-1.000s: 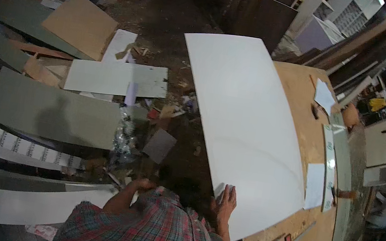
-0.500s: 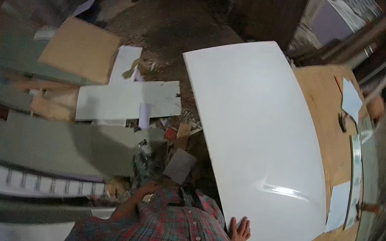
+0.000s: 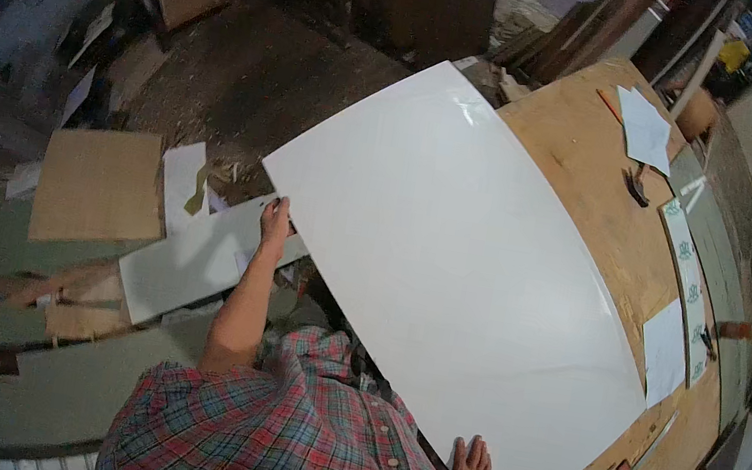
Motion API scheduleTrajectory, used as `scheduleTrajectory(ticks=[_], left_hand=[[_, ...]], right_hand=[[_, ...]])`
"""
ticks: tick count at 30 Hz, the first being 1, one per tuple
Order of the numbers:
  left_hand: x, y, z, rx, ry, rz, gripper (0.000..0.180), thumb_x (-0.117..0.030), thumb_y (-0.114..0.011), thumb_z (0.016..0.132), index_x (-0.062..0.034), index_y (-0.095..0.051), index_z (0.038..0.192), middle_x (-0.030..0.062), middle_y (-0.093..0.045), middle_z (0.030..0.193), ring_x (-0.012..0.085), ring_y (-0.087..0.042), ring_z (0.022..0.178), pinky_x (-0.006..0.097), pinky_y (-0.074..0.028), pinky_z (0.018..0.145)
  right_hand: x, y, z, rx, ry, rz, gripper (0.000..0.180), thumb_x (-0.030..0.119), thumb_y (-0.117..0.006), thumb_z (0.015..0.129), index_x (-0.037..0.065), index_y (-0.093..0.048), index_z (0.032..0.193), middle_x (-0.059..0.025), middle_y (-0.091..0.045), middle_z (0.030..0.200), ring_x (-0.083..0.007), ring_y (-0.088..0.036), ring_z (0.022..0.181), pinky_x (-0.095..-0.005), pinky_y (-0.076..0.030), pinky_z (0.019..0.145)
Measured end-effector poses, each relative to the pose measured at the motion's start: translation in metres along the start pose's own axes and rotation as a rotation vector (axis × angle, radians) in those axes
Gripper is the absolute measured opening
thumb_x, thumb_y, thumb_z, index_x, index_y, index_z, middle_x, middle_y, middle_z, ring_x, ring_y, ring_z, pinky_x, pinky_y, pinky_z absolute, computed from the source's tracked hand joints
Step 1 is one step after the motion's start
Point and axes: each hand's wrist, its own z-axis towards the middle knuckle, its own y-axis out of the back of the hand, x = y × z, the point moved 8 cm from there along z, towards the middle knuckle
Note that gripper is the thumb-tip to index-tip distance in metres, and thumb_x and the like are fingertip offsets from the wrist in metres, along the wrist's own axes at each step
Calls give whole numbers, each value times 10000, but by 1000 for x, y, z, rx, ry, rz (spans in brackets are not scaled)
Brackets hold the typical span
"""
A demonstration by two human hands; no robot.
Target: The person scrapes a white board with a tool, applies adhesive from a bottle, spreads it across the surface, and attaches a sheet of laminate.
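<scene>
Floor, far left: I see a brown cardboard sheet [image 3: 98, 186] and a pale offcut board [image 3: 195, 260] lying flat on the dirt floor.
Left hand [image 3: 276, 219]: my arm is stretched out, fingers curled over the near left edge of the white panel, gripping it.
White panel [image 3: 461, 258]: a large, glossy, plain white rectangular sheet, smooth and unmarked, with a soft light glare near its far corner; it lies slanted across the plywood table, its left part overhanging the floor.
Right hand [image 3: 468, 464]: fingers spread flat, pressed on the panel's near corner.
Table [image 3: 601, 182]: bare plywood, to the right of the panel.
Table, right side: white paper sheets [image 3: 646, 130] and a dark hand tool [image 3: 637, 186].
</scene>
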Motion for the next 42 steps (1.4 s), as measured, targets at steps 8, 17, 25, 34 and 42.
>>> scheduleTrajectory(ticks=[8,17,25,34,42], left_hand=[[-27,12,98,-44,23,214,625,-455,-583,985,38,-493,1359,165,-571,1333,262,-605,1143,399,-511,914],[-54,18,157,385,13,298,415,-449,-633,964,-36,-653,992,34,-673,834,132,-660,696,297,-551,614],[-73,3,186,903,256,565,424,-393,-684,940,23,-692,1027,67,-692,868,152,-683,763,307,-565,692],[-78,-4,197,1068,157,702,427,-384,-694,933,23,-708,1062,78,-702,869,150,-680,762,327,-567,705],[-101,-34,175,1089,-93,749,323,-277,-680,940,46,-693,939,64,-659,787,128,-605,661,332,-528,599]], right_hand=[[44,-17,11,-111,-743,-339,558,105,-594,965,152,-435,1497,-171,-378,1550,-342,-365,1427,-474,-357,1105],[114,-63,19,-287,-1271,-26,921,104,-749,782,117,-273,1571,-215,-257,1595,-413,-327,1420,-486,-406,1076],[189,-82,63,-507,-1375,103,788,333,-586,918,56,-238,1569,-263,-308,1555,-421,-348,1408,-581,-352,1092],[274,-127,167,-1127,-1681,1653,575,475,-481,1024,16,-489,1372,-145,-615,1140,-254,-613,899,-389,-527,749],[263,-131,147,-997,-1622,1655,424,392,-480,1045,6,-602,1173,-101,-628,968,-206,-600,796,-373,-526,671]])
